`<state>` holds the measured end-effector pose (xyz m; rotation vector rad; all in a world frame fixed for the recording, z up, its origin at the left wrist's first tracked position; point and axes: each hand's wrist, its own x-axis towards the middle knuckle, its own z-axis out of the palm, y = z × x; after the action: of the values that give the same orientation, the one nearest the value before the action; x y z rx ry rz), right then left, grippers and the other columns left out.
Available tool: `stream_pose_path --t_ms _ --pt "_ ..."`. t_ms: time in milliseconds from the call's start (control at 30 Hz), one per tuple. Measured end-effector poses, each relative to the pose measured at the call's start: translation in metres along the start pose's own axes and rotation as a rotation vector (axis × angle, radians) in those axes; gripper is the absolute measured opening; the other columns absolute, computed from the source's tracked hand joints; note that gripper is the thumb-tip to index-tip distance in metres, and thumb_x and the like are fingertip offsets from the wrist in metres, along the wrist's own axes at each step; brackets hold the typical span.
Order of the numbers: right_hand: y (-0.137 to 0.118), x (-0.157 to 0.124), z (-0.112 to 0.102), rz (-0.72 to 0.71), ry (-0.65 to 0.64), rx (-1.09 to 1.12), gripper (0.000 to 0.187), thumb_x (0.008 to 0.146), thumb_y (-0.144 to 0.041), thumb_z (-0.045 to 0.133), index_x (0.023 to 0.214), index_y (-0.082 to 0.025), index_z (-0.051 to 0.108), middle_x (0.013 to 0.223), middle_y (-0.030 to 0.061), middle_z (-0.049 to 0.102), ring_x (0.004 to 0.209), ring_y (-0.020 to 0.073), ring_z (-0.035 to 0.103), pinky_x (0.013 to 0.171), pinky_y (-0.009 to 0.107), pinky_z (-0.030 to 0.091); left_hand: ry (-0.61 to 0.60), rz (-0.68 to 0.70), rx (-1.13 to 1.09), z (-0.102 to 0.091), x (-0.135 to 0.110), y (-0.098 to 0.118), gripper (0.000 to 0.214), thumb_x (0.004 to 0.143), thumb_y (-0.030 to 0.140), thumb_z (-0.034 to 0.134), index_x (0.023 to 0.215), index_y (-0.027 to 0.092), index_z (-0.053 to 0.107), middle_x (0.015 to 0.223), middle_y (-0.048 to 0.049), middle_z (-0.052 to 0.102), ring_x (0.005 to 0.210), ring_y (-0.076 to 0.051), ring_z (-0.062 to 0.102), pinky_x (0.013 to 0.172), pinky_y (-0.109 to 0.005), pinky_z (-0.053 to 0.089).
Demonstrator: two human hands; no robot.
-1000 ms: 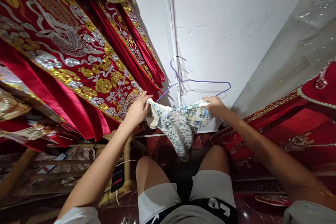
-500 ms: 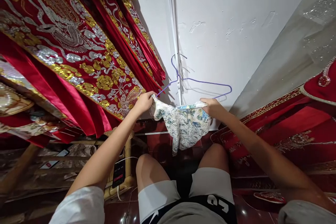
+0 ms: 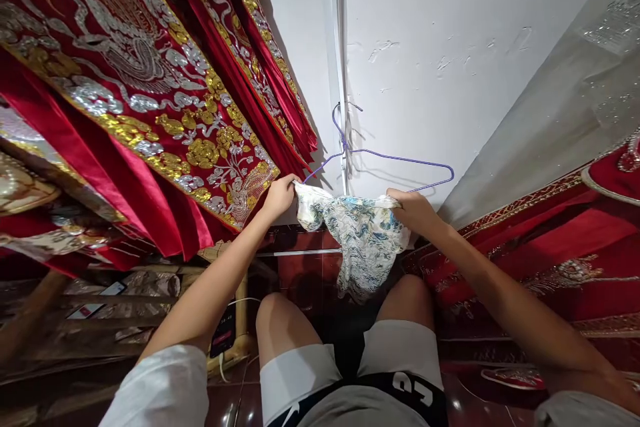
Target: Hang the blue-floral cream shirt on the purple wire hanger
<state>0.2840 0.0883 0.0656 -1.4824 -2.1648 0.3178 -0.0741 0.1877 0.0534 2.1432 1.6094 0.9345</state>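
A white floral garment [image 3: 367, 240] with blue and yellow print and crinkled fabric is stretched between my hands, its lower part hanging down. My left hand [image 3: 281, 197] is closed on one upper corner, and my right hand [image 3: 411, 208] pinches the other end of the top edge. Just above is a purple wire hanger [image 3: 400, 157], its hook by a white vertical strip [image 3: 336, 47] on the wall. The hanger's left end runs down to my left hand; whether it is inside the garment is hidden. Its right end curves above my right hand.
Red sequined cloths [image 3: 190, 107] hang at left, and more red embroidered fabric [image 3: 550, 260] is at right. A white wall [image 3: 410, 0] stands ahead. A bamboo frame [image 3: 243, 307] with a cabled phone [image 3: 223, 333] sits by my left leg; another phone [image 3: 113, 288] lies beyond.
The garment's lower part has swung to the right and its crinkled fabric has shifted. Both hands keep their hold. The view has shifted slightly.
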Motion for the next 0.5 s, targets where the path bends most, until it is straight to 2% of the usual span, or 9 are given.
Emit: stream_pose_path --t_ms 67,133,233,300,367,433,467,500 --pt "-0.004 0.000 0.003 -0.004 -0.019 0.020 0.021 0.073 -0.018 0.041 0.071 -0.025 0.022 0.055 -0.0043 0.026 0.051 0.0173 0.027 0.055 0.031 0.020 0.123 -0.004 -0.133 0.004 0.008 0.017 0.037 0.082 0.010 0.039 0.095 0.016 0.072 0.099 -0.0079 0.077 0.087 -0.021 0.067 0.081 -0.029 0.049" --pt "-0.009 0.000 0.005 0.012 -0.051 0.021 0.021 0.072 -0.016 0.041 0.072 -0.025 0.022 0.054 -0.0048 0.024 0.050 0.0173 0.026 0.055 0.031 0.020 0.183 0.031 -0.276 0.007 0.014 0.039 0.036 0.082 0.011 0.039 0.095 0.016 0.072 0.097 -0.0066 0.076 0.088 -0.020 0.066 0.080 -0.029 0.049" --pt "-0.018 -0.003 0.005 0.053 -0.106 0.022 0.014 0.072 -0.014 0.041 0.073 -0.026 0.033 0.053 -0.0048 0.029 0.049 0.0179 0.030 0.053 0.031 0.021 0.128 0.168 -0.315 0.006 0.012 0.069 0.032 0.088 0.016 0.041 0.101 0.017 0.070 0.092 -0.0043 0.073 0.084 -0.019 0.065 0.077 -0.027 0.048" --pt "-0.019 -0.007 0.002 0.059 -0.070 0.059 0.015 0.074 -0.015 0.043 0.082 -0.024 0.050 0.056 -0.0031 0.043 0.051 0.0182 0.039 0.054 0.030 0.026 0.117 0.246 -0.218 0.003 0.004 0.079 0.029 0.094 0.022 0.042 0.107 0.018 0.067 0.087 -0.0031 0.071 0.078 -0.018 0.063 0.075 -0.028 0.045" --pt "-0.014 -0.011 -0.006 0.092 0.132 0.110 0.033 0.074 -0.019 0.049 0.104 -0.022 0.062 0.067 -0.0003 0.058 0.058 0.0189 0.049 0.058 0.030 0.034 0.131 0.275 -0.108 -0.002 -0.006 0.081 0.027 0.098 0.027 0.042 0.111 0.019 0.064 0.079 -0.0017 0.066 0.070 -0.018 0.060 0.072 -0.028 0.042" --pt "-0.001 -0.011 -0.019 0.171 0.418 0.151 0.055 0.072 -0.022 0.056 0.127 -0.021 0.061 0.076 0.0019 0.065 0.066 0.0206 0.055 0.063 0.031 0.040 0.127 0.277 -0.043 -0.006 -0.014 0.080 0.027 0.099 0.030 0.041 0.111 0.019 0.063 0.070 -0.0001 0.060 0.065 -0.018 0.058 0.069 -0.028 0.040" --pt "0.006 -0.009 -0.028 0.211 0.522 0.171 0.060 0.071 -0.023 0.059 0.131 -0.020 0.061 0.077 0.0026 0.066 0.069 0.0216 0.057 0.066 0.032 0.042 0.116 0.278 -0.026 -0.009 -0.015 0.080 0.027 0.099 0.030 0.041 0.110 0.019 0.063 0.067 0.0006 0.058 0.063 -0.018 0.057 0.067 -0.028 0.039" --pt "0.014 -0.005 -0.038 0.242 0.566 0.194 0.059 0.071 -0.024 0.060 0.129 -0.019 0.064 0.078 0.0033 0.068 0.072 0.0226 0.059 0.067 0.033 0.044 0.101 0.285 -0.018 -0.012 -0.016 0.079 0.027 0.099 0.029 0.041 0.109 0.019 0.063 0.065 0.0012 0.056 0.061 -0.018 0.055 0.066 -0.028 0.038"
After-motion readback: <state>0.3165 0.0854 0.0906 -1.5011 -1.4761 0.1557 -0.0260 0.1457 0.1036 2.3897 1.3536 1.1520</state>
